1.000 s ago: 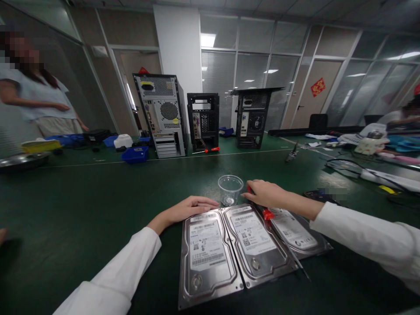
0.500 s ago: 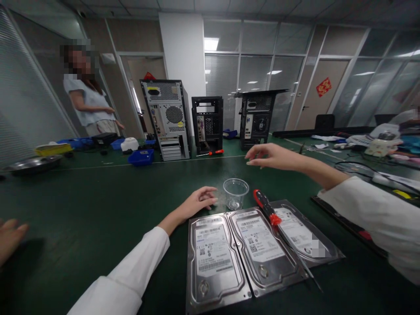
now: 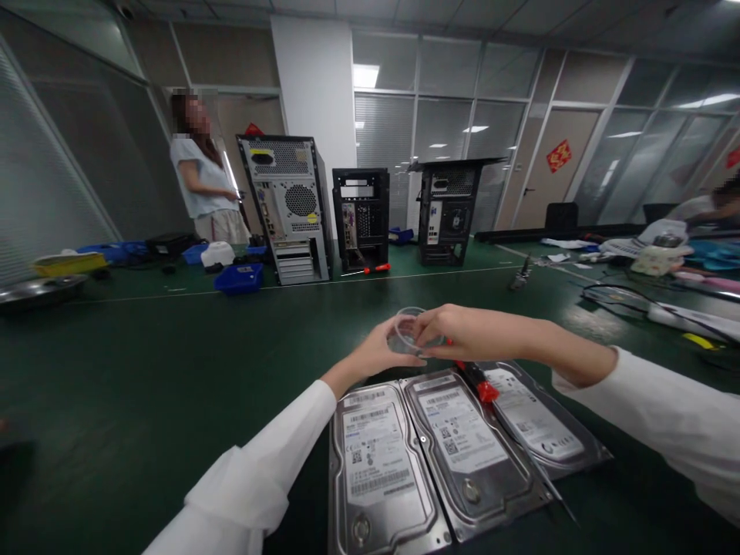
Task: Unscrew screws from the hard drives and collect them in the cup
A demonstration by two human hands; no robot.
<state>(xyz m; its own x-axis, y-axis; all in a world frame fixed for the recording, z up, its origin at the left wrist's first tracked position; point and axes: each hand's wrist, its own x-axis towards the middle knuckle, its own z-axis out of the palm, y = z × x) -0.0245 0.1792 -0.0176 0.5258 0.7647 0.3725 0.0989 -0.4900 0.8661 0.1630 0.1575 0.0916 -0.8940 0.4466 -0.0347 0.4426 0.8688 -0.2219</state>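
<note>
A clear plastic cup (image 3: pixel 408 313) stands behind the hard drives, tilted slightly if at all. My left hand (image 3: pixel 378 351) wraps its left side, fingers behind and thumb in front. My right hand (image 3: pixel 456 331) comes over the cup from the right, its bent fingertips dipping inside the rim; whether they pinch anything is hidden. Below lie a left hard drive (image 3: pixel 381 455), a middle hard drive (image 3: pixel 462 432) and a right hard drive (image 3: pixel 543 420), labels up. A red-and-black screwdriver (image 3: pixel 484 389) rests across the middle and right drives, its handle partly behind my right wrist.
Computer towers (image 3: pixel 297 200) line the back of the green table (image 3: pixel 144 370). A second screwdriver (image 3: pixel 375 269) lies before the middle tower. Blue tray (image 3: pixel 238 279) and metal bowl (image 3: pixel 40 291) sit left; cables (image 3: pixel 616 297) and a cap (image 3: pixel 659 231) right. A person (image 3: pixel 202 181) stands behind.
My left hand has moved right and taken hold of the cup. My right hand has come down and left, over the cup. The hand at the left edge has mostly withdrawn.
</note>
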